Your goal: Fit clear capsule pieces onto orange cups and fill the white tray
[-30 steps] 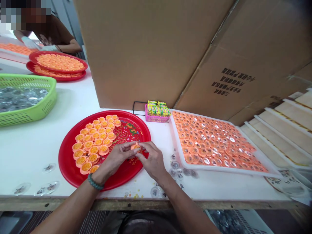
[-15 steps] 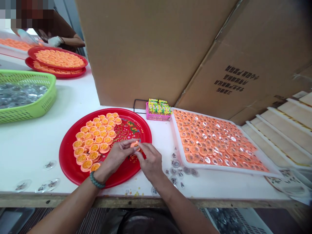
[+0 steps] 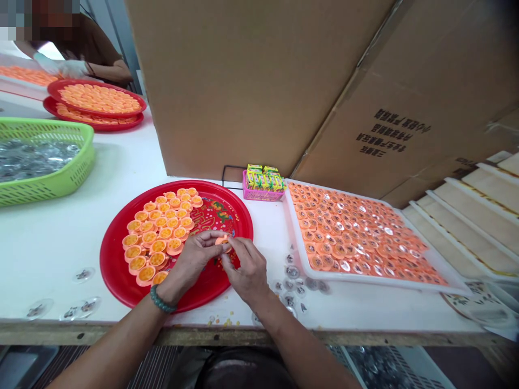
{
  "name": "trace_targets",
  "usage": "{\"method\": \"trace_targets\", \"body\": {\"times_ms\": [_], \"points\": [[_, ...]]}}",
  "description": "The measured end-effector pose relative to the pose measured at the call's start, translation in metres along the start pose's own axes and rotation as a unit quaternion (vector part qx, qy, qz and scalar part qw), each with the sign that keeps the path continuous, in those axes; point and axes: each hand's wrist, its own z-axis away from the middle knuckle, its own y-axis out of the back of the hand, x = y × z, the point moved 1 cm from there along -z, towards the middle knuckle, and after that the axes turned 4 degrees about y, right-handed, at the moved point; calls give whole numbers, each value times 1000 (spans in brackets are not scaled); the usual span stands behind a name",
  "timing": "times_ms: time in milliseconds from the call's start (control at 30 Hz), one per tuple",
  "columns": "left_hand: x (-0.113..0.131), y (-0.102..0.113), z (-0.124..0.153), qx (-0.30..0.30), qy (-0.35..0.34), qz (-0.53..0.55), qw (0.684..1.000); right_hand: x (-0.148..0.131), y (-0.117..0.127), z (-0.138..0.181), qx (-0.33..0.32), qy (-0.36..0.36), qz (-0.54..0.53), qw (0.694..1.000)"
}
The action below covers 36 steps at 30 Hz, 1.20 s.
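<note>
My left hand (image 3: 190, 262) and my right hand (image 3: 245, 267) meet over the red round tray (image 3: 117, 270), both pinching one small orange cup (image 3: 223, 241) between the fingertips. Several orange cups with yellow filling (image 3: 160, 232) lie in rows on the left half of that tray. A green bead bracelet (image 3: 161, 301) circles my left wrist. Clear round lids (image 3: 290, 273) lie loose on the table just right of my right hand.
A white tray (image 3: 441, 275) full of lidded orange cups sits to the right. A pink basket (image 3: 259, 193) of yellow packets stands behind. A green basket (image 3: 60, 181) holds clear lids at left. Cardboard boxes (image 3: 251, 81) wall the back. Another person's gloved hands (image 3: 60, 67) work by stacked red trays (image 3: 97, 105).
Both hands stay together over the red tray on the same orange cup, with only small finger shifts. The view moved slightly.
</note>
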Motion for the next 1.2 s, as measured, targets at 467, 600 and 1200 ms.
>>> {"method": "trace_targets", "body": {"times_ms": [467, 600, 1200], "points": [[5, -4, 1, -17, 2, 30, 999, 1, 3, 1, 3, -11, -8, 1000], [6, -2, 1, -3, -8, 10, 1000, 1, 1, 2, -8, 2, 2, 1000], [15, -1, 7, 18, 43, -146, 988, 9, 14, -9, -55, -118, -100, 986]]}}
